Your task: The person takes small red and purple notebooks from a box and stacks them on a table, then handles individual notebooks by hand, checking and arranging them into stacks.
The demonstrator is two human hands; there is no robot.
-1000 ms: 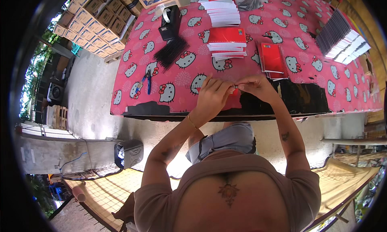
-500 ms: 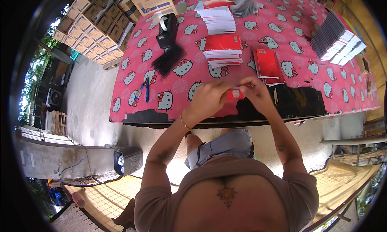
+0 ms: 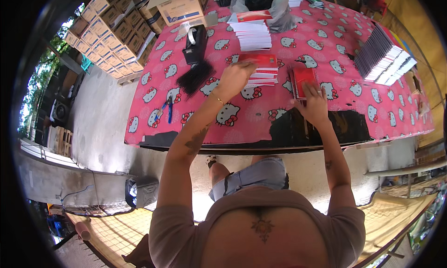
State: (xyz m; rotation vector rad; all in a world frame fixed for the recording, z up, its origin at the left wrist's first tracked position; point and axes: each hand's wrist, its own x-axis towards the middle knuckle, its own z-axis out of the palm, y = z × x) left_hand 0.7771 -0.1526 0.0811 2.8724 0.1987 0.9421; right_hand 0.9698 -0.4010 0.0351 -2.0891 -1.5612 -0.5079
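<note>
My left hand (image 3: 236, 80) is at the left edge of a stack of red-covered, unbound booklets (image 3: 264, 61), its fingers closed on the top booklet's edge. White pages fan out below that cover. To the right, my right hand (image 3: 313, 104) lies with fingers stretched over the near part of a small pile of red spiral notebooks (image 3: 305, 75), thumb apart at their near-left corner. Dark wire coils (image 3: 195, 78) lie in a bundle left of the booklets. Blue-handled pliers (image 3: 170, 110) rest nearer me, beside another blue-handled tool (image 3: 161, 110).
A taller booklet stack (image 3: 251, 37) stands behind, near a plastic bag of dark coils (image 3: 260, 2). A black tape dispenser (image 3: 194, 44) is at the left. Bound notebooks (image 3: 384, 58) are piled far right. Cartons (image 3: 109, 35) are stacked beyond the pink patterned tablecloth (image 3: 219, 128).
Both hands were together near the table's front edge over a small red item. They have parted, the left going forward to the booklet stack and the right onto the spiral notebooks.
</note>
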